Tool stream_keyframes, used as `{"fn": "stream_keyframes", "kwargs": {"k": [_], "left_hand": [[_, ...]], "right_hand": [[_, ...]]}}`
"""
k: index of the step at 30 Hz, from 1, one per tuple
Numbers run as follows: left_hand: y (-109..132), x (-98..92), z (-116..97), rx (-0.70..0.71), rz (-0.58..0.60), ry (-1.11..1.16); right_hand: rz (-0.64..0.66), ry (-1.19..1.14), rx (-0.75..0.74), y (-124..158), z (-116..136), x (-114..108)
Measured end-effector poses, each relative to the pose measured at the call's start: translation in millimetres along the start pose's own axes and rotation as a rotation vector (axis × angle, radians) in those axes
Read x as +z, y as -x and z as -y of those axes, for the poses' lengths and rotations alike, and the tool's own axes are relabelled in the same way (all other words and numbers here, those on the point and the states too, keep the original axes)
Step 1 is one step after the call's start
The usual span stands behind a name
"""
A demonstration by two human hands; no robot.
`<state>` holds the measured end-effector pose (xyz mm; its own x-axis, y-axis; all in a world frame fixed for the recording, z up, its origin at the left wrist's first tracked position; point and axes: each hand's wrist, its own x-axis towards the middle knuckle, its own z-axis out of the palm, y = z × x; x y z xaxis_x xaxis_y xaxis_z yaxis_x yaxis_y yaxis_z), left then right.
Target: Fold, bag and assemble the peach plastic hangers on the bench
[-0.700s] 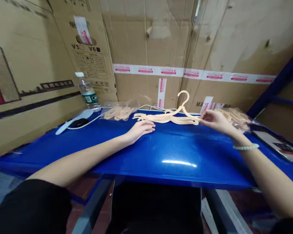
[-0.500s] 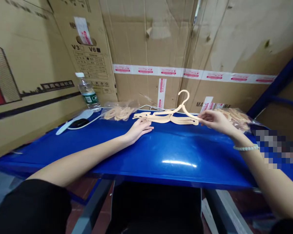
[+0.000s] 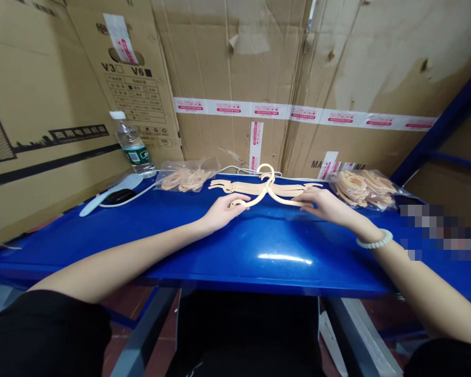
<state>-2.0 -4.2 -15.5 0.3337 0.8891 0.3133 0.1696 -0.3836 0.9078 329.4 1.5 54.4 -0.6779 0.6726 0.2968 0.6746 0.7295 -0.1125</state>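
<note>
A cream plastic clothes hanger (image 3: 267, 192) is held up over the blue table, its hook pointing away from me. My left hand (image 3: 224, 210) is closed on the tip of its left arm. On the other side, my right hand (image 3: 321, 204) pinches the end of its right arm, the fingers covering that tip. Just behind lie more cream hangers (image 3: 248, 187), stacked flat on the table; how many I cannot tell. The held hanger and my hands partly cover this stack.
Clear bags of cream hanger pieces lie at left (image 3: 188, 177) and right (image 3: 363, 188). At far left stand a water bottle (image 3: 135, 152) and a light blue hairbrush (image 3: 112, 193) beside a black object (image 3: 120, 196). White cable runs along the back, before cardboard sheets (image 3: 227, 68).
One hanger has come off the stack toward me and is now held between both hands. My left hand has closed on its left end; my right hand has moved left.
</note>
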Motion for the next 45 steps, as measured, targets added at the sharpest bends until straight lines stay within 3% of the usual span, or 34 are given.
{"fn": "stream_keyframes", "kwargs": {"k": [3,7,14,18,23,27,30,35,40,45], "left_hand": [[-2.1,-0.2,0.8,-0.078,-0.106,0.082],[-4.5,-0.8,2.0,-0.091,-0.177,0.114],[-4.2,0.2,3.0,-0.050,-0.199,0.090],[-3.5,-0.1,2.9,-0.048,-0.188,0.082],[-4.9,-3.3,5.8,-0.045,-0.197,0.108],[-5.0,-2.9,6.0,-0.046,-0.185,0.164],[-3.6,-0.9,2.5,-0.051,-0.191,0.206],[-1.7,-1.4,-4.9,-0.060,-0.335,0.355],[2.8,3.3,-9.5,-0.076,-0.268,0.428],[11.2,16.4,-14.8,0.060,-0.101,0.270]], "right_hand": [[0.030,0.308,0.024,-0.1,10.4,3.1],[0.102,0.599,0.227,1.1,29.1,12.9],[0.198,0.773,0.284,-0.1,49.9,17.9],[0.114,0.760,0.222,0.9,53.0,17.1],[-0.180,0.369,0.122,2.0,32.1,27.9],[-0.351,-0.123,0.205,-2.5,8.6,30.7],[-0.337,-0.528,0.288,-5.8,1.3,27.3],[-0.419,-0.998,0.409,-7.8,2.2,22.4],[-0.384,-1.134,0.435,-10.1,7.6,26.1],[-0.292,-1.136,0.388,-12.0,36.6,36.6]]}}
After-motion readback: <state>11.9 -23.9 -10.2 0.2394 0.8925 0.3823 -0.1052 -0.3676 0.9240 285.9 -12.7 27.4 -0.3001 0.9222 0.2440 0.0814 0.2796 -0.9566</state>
